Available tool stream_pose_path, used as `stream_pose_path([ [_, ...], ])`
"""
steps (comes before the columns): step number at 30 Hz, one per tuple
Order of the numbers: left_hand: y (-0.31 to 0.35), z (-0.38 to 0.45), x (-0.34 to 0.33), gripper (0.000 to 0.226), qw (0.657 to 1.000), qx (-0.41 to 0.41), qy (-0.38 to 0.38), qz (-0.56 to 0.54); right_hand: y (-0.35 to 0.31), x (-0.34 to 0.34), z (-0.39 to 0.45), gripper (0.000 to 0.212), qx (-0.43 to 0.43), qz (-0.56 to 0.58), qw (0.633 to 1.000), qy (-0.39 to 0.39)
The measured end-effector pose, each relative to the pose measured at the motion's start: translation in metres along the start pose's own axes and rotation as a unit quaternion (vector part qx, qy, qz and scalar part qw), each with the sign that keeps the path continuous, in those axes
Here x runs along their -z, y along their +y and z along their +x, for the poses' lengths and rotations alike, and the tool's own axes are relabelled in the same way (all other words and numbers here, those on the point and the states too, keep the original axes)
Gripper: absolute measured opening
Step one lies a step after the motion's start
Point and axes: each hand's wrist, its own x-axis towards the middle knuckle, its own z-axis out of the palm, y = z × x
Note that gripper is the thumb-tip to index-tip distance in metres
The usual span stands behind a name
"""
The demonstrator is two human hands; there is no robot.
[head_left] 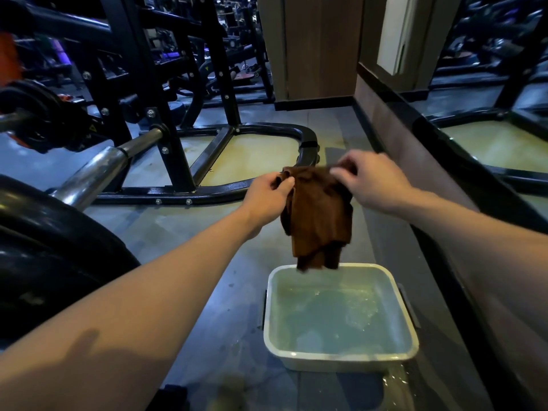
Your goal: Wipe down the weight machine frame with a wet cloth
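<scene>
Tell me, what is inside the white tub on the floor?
The white tub holds rippled water. The brown cloth hangs over its far rim and hides that edge.

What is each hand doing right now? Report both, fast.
Left hand: pinches the top left edge of the brown cloth, which hangs over the water tub.
Right hand: pinches the cloth's top right edge.

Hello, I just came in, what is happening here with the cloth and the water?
A person holds a brown cloth by its top edge, the left hand and right hand each pinching it. It hangs just above a tub of water on the floor. The black machine frame to the left is not yet being wiped.
</scene>
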Motion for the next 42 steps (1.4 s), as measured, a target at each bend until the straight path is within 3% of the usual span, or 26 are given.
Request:
stream_pose_path([
  [2,-0.003,-0.001,-0.001,0.027,0.999,0.012,-0.030,0.018,0.007,-0.012,-0.008,0.027,0.002,-0.066,0.997,-0.046],
  [4,-0.008,-0.003,-0.006,0.024,0.997,0.030,-0.063,0.033,0.015,-0.018,-0.011,0.028,0.010,-0.016,1.000,-0.003],
  [6,-0.011,-0.004,-0.009,0.023,0.998,0.029,-0.050,0.035,0.012,-0.019,-0.012,0.026,0.008,0.063,0.998,0.026],
  [12,0.000,0.003,-0.009,0.031,0.996,0.062,-0.026,-0.056,0.011,-0.010,-0.010,0.027,-0.052,0.217,0.973,-0.061],
  [17,-0.004,0.000,-0.012,0.051,0.987,0.104,-0.032,-0.114,0.007,-0.013,-0.009,0.033,-0.081,0.279,0.955,-0.056],
  [19,-0.007,-0.007,-0.011,0.046,0.985,0.099,-0.088,-0.110,0.004,-0.017,-0.013,0.040,-0.151,0.370,0.912,-0.089],
  [23,-0.022,-0.024,-0.006,0.022,0.962,0.180,-0.174,-0.111,0.015,-0.020,-0.022,0.038,-0.238,0.441,0.819,-0.279],
  [25,-0.029,-0.036,-0.001,0.017,0.926,0.243,-0.247,-0.152,0.023,-0.023,-0.024,0.031,-0.274,0.446,0.784,-0.335],
  [27,-0.040,-0.048,0.003,0.027,0.880,0.297,-0.327,-0.174,0.032,-0.033,-0.030,0.031,-0.325,0.465,0.730,-0.382],
  [30,-0.062,-0.065,-0.006,0.032,0.824,0.358,-0.431,-0.086,0.042,-0.060,-0.050,0.025,-0.366,0.435,0.667,-0.481],
  [32,-0.078,-0.076,-0.018,0.028,0.807,0.377,-0.454,0.023,0.042,-0.076,-0.066,0.026,-0.359,0.342,0.669,-0.553],
  [36,-0.102,-0.086,-0.041,0.041,0.819,0.283,-0.440,0.238,0.049,-0.093,-0.085,0.020,-0.284,0.106,0.746,-0.593],
  [39,-0.106,-0.084,-0.050,0.045,0.821,0.261,-0.424,0.280,0.065,-0.099,-0.083,0.014,-0.248,0.026,0.796,-0.551],
  [42,-0.110,-0.080,-0.061,0.035,0.834,0.234,-0.398,0.301,0.075,-0.106,-0.081,0.016,-0.239,0.021,0.805,-0.543],
])
